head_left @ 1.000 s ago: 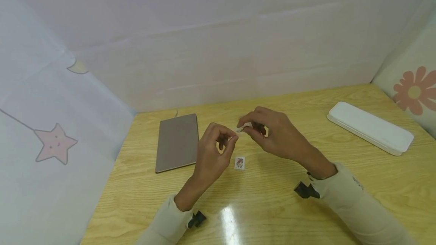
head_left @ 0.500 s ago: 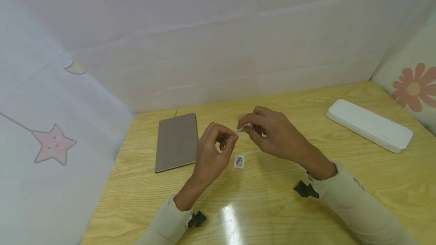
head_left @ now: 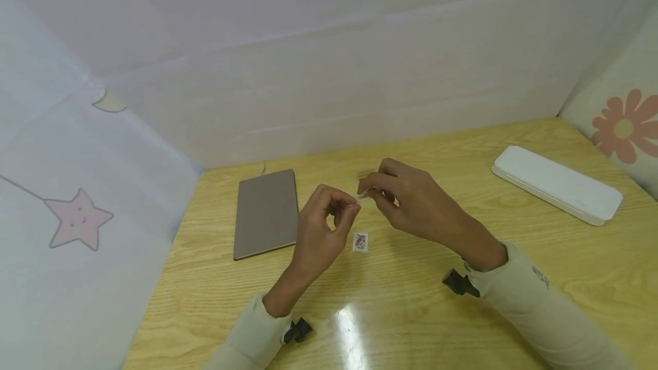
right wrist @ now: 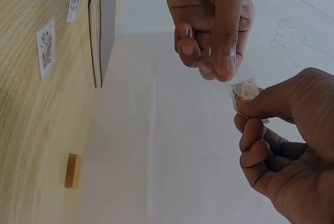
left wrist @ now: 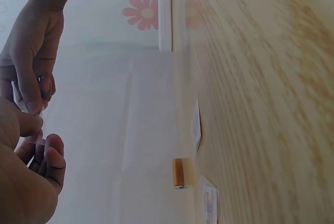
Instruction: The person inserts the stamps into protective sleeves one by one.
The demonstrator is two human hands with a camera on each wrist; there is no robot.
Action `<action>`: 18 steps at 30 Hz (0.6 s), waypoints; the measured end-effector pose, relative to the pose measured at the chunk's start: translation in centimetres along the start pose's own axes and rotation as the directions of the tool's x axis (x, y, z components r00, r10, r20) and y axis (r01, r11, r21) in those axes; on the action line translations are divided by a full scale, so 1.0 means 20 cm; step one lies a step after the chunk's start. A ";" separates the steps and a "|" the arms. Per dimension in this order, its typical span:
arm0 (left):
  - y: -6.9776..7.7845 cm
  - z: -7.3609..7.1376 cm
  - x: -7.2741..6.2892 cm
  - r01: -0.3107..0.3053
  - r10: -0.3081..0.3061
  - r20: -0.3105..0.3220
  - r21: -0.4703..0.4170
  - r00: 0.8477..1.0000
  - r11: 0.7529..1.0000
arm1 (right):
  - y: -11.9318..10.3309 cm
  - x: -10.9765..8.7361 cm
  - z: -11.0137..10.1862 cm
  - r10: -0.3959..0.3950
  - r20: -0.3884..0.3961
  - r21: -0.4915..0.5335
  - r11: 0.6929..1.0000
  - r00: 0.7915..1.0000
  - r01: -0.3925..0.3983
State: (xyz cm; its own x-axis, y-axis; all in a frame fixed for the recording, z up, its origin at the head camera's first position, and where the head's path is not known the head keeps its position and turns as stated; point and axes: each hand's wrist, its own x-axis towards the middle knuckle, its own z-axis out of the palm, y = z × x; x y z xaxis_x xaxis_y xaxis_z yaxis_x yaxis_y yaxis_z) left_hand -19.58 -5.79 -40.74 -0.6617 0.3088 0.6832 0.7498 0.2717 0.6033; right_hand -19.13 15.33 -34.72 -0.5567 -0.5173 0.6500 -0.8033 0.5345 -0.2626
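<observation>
In the head view my left hand (head_left: 321,227) and right hand (head_left: 416,201) meet fingertip to fingertip above the table. Between thumb and forefinger, my right hand pinches a small printed stamp (right wrist: 245,91), its picture partly covered by the thumb. A thin see-through piece of film (left wrist: 37,141) is pinched in my left fingertips; its extent, and whether it joins the stamp, I cannot tell. Flat on the wood below lies a white-bordered stamp (head_left: 360,242) with a reddish figure. The right wrist view shows a second stamp (right wrist: 74,2) on the table.
A closed grey-brown notebook (head_left: 266,214) lies left of the hands. Behind the right fingers sits a small orange-brown block (head_left: 366,174), partly hidden. At the right is a long white case (head_left: 557,184). Cloth walls (head_left: 308,73) border the wooden table (head_left: 411,313).
The hands keep nearly the same pose. My right fingers have shifted slightly, and the stamp shows less in the head view. The orange-brown block has come into sight behind them as the view shifted.
</observation>
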 end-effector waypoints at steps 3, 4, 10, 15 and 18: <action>0.02 0.00 0.00 0.020 -0.019 0.009 -0.026 1.000 0.999 | 0.00 0.00 0.00 -0.014 -0.003 -0.013 1.000 1.000 0.014; 0.03 -0.01 0.01 0.027 -0.026 0.013 -0.035 1.000 0.999 | 0.00 0.00 0.00 -0.020 -0.003 -0.017 1.000 1.000 0.019; 0.14 -0.04 0.04 0.070 -0.067 0.032 -0.089 0.997 0.994 | 0.00 0.01 0.00 -0.029 -0.003 -0.046 0.999 1.000 0.029; 0.16 -0.04 0.05 0.056 -0.055 0.021 -0.074 0.998 0.996 | -0.02 0.01 0.00 -0.041 0.002 -0.076 0.996 0.999 0.041; 0.17 -0.03 0.05 0.036 -0.036 0.009 -0.045 0.999 0.998 | -0.03 0.01 0.00 -0.050 0.002 -0.087 0.995 0.999 0.050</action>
State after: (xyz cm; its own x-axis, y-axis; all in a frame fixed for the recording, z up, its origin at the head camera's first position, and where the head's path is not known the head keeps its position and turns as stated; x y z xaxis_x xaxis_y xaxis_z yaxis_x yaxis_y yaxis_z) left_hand -17.71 -5.20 -37.74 -0.6882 0.3070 0.6574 0.7245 0.2410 0.6458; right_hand -18.83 14.94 -34.51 -0.5158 -0.5447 0.6613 -0.8089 0.5639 -0.1665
